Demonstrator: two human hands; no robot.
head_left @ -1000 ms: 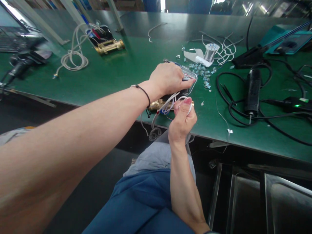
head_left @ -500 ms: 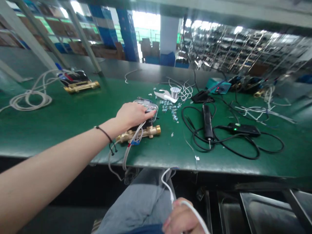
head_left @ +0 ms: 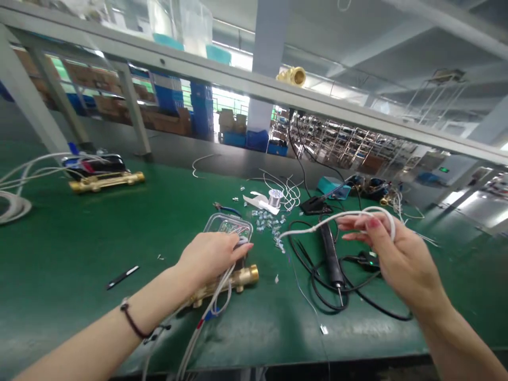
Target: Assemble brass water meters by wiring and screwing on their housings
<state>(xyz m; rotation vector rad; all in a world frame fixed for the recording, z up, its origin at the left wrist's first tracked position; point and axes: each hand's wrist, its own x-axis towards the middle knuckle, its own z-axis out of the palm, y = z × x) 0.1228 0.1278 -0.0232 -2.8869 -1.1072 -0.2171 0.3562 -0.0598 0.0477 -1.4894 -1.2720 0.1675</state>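
Note:
My left hand rests on top of a water meter with a clear lid and a brass pipe body, fingers curled over it. White wires run from under that hand toward the table's front edge. My right hand is raised to the right above the table. It pinches a white cable that loops over its fingers and stretches back left toward the meter.
The green table carries a second brass meter at the far left, a black soldering iron with coiled black cords, a solder spool, scattered small clear parts and a black strip.
My right hand has risen from below the table edge up to the right, drawing the white cable with it. The view has tilted upward. My left hand has stayed on the meter.

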